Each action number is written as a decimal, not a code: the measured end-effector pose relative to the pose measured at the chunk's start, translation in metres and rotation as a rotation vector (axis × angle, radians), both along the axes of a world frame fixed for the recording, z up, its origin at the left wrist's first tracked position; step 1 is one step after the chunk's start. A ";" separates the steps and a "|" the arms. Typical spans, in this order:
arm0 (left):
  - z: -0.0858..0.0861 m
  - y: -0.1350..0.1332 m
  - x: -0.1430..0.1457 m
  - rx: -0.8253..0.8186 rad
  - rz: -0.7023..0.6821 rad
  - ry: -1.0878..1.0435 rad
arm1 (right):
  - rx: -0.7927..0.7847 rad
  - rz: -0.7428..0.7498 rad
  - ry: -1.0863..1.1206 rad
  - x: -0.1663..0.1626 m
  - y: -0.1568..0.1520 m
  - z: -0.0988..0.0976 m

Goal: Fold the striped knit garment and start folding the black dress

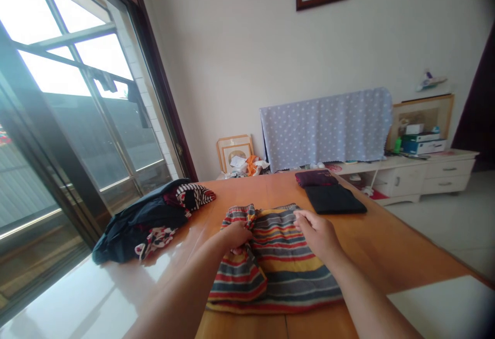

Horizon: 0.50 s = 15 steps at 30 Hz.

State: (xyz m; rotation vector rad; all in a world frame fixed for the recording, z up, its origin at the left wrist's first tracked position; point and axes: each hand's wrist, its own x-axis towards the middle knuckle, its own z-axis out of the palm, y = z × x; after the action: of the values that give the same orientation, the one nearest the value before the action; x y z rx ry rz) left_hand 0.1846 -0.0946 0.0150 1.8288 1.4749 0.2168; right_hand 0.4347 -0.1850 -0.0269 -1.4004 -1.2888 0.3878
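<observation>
In front of me a striped garment (pixel 286 264) in red, yellow and grey lies on the wooden table (pixel 251 190). Its gathered, elastic-looking edge faces away from me. My left hand (pixel 237 236) grips a bunched fold on the garment's left side, and that part is doubled over the rest. At the far right corner, my right hand (pixel 313 225) has its fingers closed in a pinch on the garment's edge. The kind of garment is not certain from its shape.
A loose heap of dark and patterned clothes (pixel 147 220) lies on the table's left. A folded black garment (pixel 334 198) and a folded maroon one (pixel 315 177) sit at the far right. Beyond stand a cloth-covered flat object (pixel 328 130) and a white cabinet (pixel 429 176). Windows line the left.
</observation>
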 end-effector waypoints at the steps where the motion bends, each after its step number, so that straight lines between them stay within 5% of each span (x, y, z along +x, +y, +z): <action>1: -0.001 -0.001 0.000 -0.027 -0.017 0.005 | -0.002 0.002 0.004 0.000 0.000 0.000; 5: -0.004 -0.001 -0.003 -0.096 -0.036 -0.080 | -0.014 0.010 0.021 -0.002 -0.002 0.002; 12: -0.003 0.028 -0.028 0.240 0.345 -0.250 | -0.024 0.022 -0.043 -0.009 -0.005 0.008; 15: -0.007 0.042 -0.043 0.288 0.451 -0.230 | -0.026 0.136 -0.151 -0.027 -0.013 0.013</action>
State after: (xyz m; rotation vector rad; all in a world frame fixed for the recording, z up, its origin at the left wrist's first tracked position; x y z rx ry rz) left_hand 0.1415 -0.0526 0.0084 1.5912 1.7368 0.8705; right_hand 0.4077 -0.1979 -0.0140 -1.3889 -1.5122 0.3971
